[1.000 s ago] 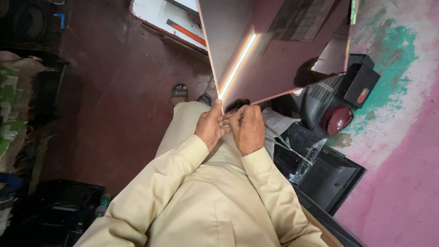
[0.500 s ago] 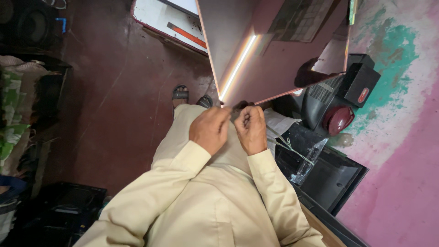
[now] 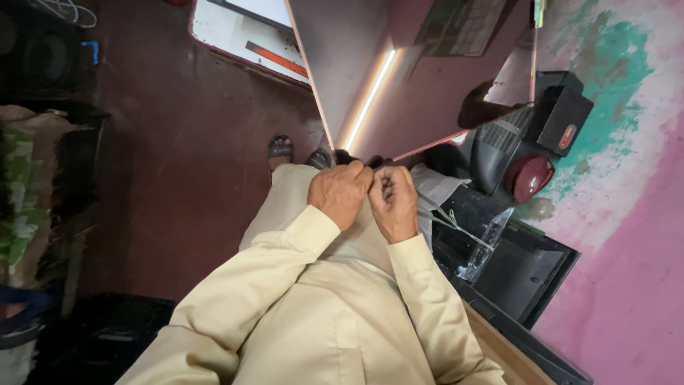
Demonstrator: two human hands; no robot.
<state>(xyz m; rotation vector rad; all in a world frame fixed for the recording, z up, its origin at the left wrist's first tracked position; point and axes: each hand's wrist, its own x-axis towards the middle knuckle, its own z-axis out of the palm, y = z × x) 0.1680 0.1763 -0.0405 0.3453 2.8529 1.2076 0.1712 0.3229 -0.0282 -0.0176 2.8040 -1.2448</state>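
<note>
we are looking down at our two hands, drawn close together at the lower corner of a large flat glossy panel with a thin copper-coloured edge (image 3: 427, 78). our left hand (image 3: 342, 194) is curling over that corner, fingers folded tight; our right hand (image 3: 393, 202) is closing narrow just beside it, seemingly pinching something small and dark, though we cannot tell what. a black speaker with a red cone (image 3: 524, 167) is sitting near the panel.

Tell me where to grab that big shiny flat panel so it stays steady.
Grip the reflective panel at its near bottom corner, coming from below, likely best. That corner points at the lap, where the left hand and right hand already meet.
</note>
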